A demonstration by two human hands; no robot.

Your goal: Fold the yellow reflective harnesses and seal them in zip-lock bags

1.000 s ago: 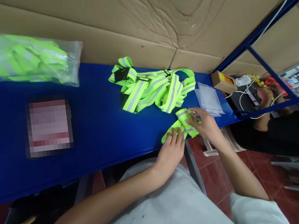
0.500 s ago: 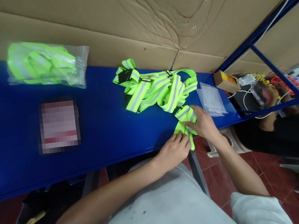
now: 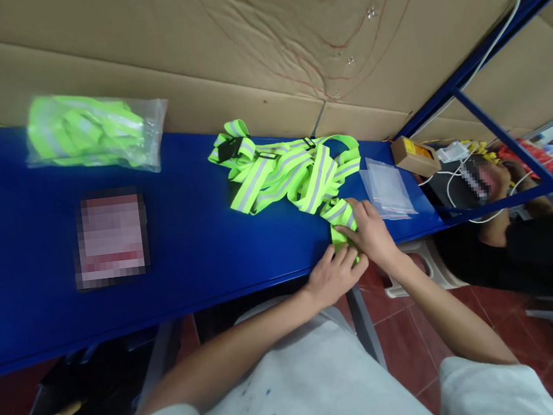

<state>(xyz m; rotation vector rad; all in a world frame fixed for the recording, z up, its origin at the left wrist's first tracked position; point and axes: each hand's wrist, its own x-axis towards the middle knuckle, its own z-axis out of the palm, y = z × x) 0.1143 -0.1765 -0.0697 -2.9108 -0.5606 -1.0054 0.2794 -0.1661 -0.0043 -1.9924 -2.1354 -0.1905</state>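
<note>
A tangle of neon-yellow reflective straps (image 3: 287, 173) with grey stripes and black buckles lies on the blue table (image 3: 200, 243). One strap end (image 3: 340, 217) runs toward the table's front edge. My right hand (image 3: 370, 235) presses down on that folded end, fingers together over it. My left hand (image 3: 334, 274) sits just beside it at the table edge, fingertips pinching the same strap end.
A clear bag of neon straps (image 3: 95, 131) lies at the back left. A blurred flat item (image 3: 110, 238) rests mid-left. Small clear plastic bags (image 3: 387, 189) and a cardboard box (image 3: 414, 156) sit at the right end. Another person (image 3: 504, 235) works beyond. Cardboard lines the wall.
The loose strap end has been folded shorter and pulled toward the table's front edge. Both hands have closed in on it, my left hand coming right beside my right.
</note>
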